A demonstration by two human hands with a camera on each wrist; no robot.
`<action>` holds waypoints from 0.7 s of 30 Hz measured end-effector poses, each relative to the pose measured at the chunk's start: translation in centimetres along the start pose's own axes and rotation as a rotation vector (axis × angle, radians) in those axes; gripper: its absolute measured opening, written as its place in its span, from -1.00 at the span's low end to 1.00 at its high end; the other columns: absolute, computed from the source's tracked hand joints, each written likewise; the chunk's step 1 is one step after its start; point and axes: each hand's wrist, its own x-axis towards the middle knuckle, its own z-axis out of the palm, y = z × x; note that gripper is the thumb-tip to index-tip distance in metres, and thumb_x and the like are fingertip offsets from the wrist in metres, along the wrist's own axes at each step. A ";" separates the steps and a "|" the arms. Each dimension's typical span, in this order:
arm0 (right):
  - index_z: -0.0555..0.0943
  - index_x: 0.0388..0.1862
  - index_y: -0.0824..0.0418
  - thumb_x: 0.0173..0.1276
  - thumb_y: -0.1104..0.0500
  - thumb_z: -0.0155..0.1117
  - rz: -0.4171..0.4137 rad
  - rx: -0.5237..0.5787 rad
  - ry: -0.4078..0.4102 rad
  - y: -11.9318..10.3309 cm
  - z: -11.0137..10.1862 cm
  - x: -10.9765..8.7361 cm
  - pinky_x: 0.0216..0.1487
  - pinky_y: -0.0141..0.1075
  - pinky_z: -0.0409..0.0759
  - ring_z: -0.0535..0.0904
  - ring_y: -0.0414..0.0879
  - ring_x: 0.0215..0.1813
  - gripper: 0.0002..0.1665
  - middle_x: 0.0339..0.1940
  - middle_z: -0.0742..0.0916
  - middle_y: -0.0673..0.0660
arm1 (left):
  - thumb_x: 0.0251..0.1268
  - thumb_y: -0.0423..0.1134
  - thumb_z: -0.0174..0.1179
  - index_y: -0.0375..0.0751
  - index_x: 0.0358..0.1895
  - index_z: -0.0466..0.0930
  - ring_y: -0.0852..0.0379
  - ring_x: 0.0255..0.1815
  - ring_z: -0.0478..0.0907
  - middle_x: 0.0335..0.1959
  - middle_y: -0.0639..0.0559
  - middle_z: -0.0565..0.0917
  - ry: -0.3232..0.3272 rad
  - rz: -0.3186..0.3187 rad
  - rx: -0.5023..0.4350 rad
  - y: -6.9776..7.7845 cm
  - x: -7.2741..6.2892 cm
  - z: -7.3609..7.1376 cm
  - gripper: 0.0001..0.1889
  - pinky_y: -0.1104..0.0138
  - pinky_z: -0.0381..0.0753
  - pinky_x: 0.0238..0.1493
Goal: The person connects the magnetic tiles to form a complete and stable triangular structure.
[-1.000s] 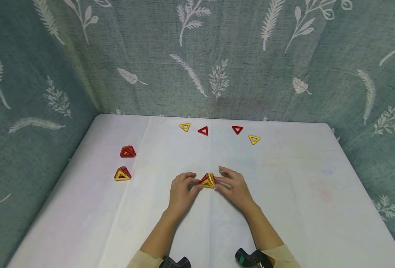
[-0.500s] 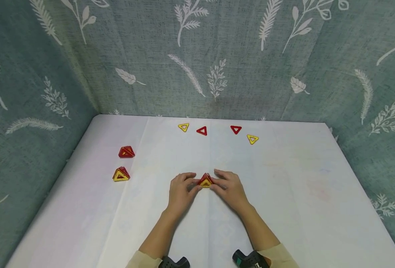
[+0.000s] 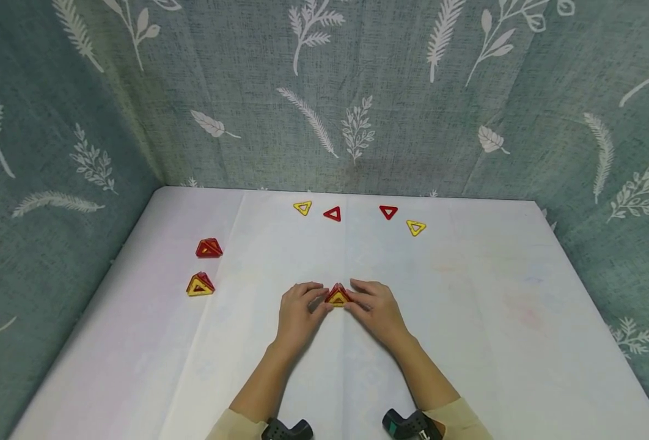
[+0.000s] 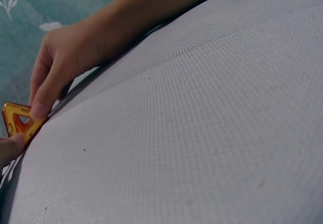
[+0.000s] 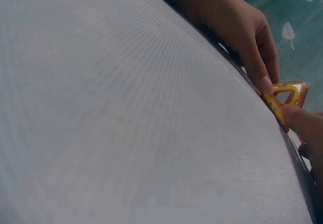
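On the white table in the head view, a small pyramid of red and yellow triangular magnetic tiles point(image 3: 338, 297) sits between both hands, a yellow face toward me and red at its sides. My left hand point(image 3: 298, 310) pinches its left lower corner with thumb and fingers. At the right lower corner, my right hand point(image 3: 378, 308) does the same. The left wrist view shows the yellow face point(image 4: 25, 126) close up, with the right hand's thumb on one corner and a left fingertip on another. Its far side is hidden.
Two finished-looking pyramids, one red point(image 3: 209, 248) and one red and yellow point(image 3: 200, 285), stand at the left. Along the back lie flat tiles: yellow point(image 3: 302, 208), red point(image 3: 332, 214), red point(image 3: 388, 212) and yellow point(image 3: 416, 228). A patterned green cloth point(image 3: 324, 122) rises behind the table.
The right hand has moved slightly left. A yellow part on the pyramid's right side no longer shows, and the yellow front now looks centred between red sides. The left hand has stayed nearly still.
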 end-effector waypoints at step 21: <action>0.72 -0.12 0.25 -0.01 0.17 0.49 0.009 0.072 -0.016 0.0 0.0 0.1 -0.07 -0.14 0.52 0.63 -0.01 -0.06 -0.59 -0.03 0.73 0.13 | 0.07 -0.16 0.37 -0.18 -0.18 0.72 -0.03 0.06 0.49 -0.05 -0.01 0.63 -0.002 0.029 0.032 0.0 -0.1 0.0 -0.75 0.01 0.32 0.20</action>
